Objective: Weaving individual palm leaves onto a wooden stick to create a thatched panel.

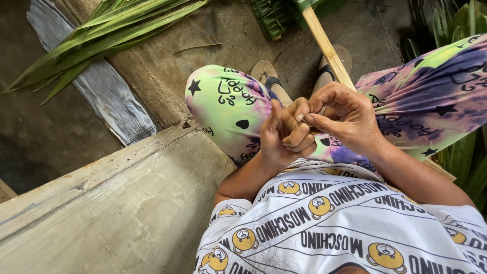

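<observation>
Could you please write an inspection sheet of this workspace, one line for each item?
Surface: weathered wooden bench, person seated at its edge.
Job's things: pale bamboo stick passing between the knees; it runs under the hands.
Clutter: palm leaves on the dirt ground; grey cloth.
Hands: left hand and right hand pressed together at the stick, fingers curled; what they grip is hidden.
Cables: nothing seen.
Surroundings: sandalled feet, green plants at right.

No packages, labels, signs, screens.
</observation>
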